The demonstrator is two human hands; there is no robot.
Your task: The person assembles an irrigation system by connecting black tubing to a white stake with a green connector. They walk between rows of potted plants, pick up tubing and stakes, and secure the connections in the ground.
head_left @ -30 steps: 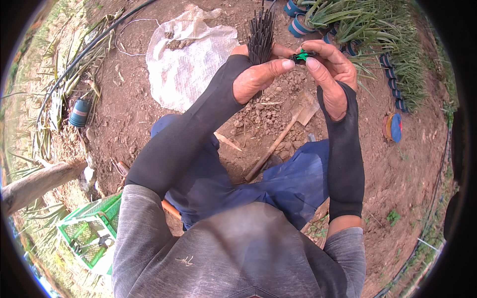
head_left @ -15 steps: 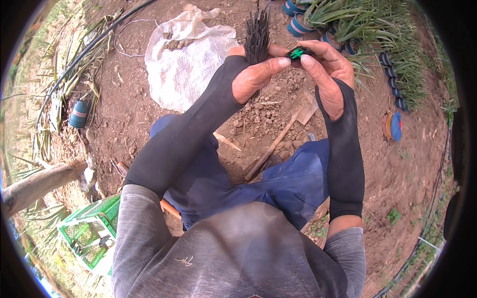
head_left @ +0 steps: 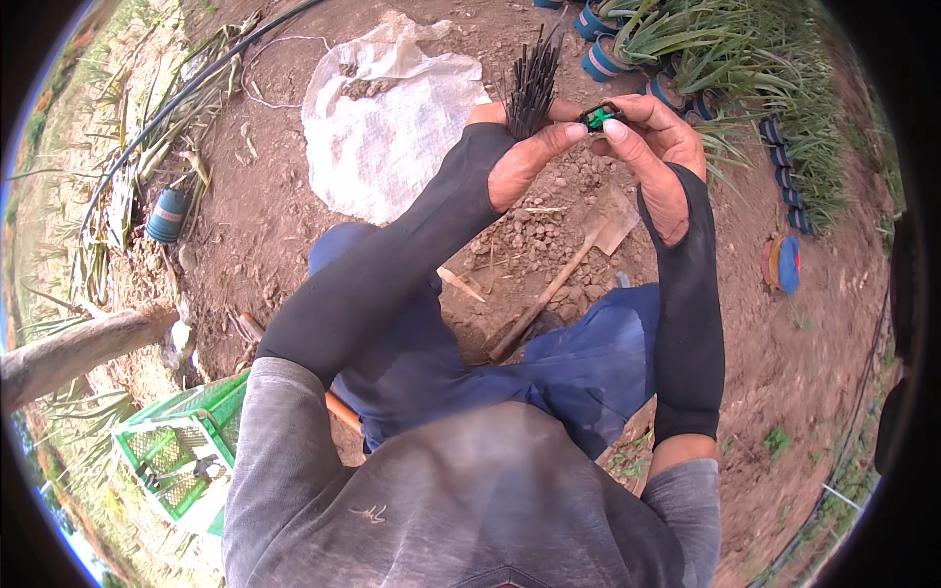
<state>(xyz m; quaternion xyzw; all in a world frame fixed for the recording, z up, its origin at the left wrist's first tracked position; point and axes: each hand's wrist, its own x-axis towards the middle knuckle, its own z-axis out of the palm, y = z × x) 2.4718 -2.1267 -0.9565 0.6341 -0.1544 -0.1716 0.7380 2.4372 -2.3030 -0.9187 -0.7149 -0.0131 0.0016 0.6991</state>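
Observation:
My left hand is closed round a bundle of thin black strips, whose ends fan out above the fingers. Between the two thumbs sits a small black piece with a bright green middle. My right hand pinches this piece between thumb and fingers, and my left thumb tip touches its near left side. What kind of piece it is cannot be made out. The lower part of the bundle is hidden behind my left hand. Black sleeves cover both forearms and part of each palm.
A shovel lies on loose soil below the hands. To the left spreads a white woven sack. Potted spiky plants stand at the upper right. A green crate, a wooden post and a blue pot are on the left.
Both hands have shifted slightly right and down in view, as has much of the scene. The bundle tilts more to the right. The black and green piece stays pinched, turned a little.

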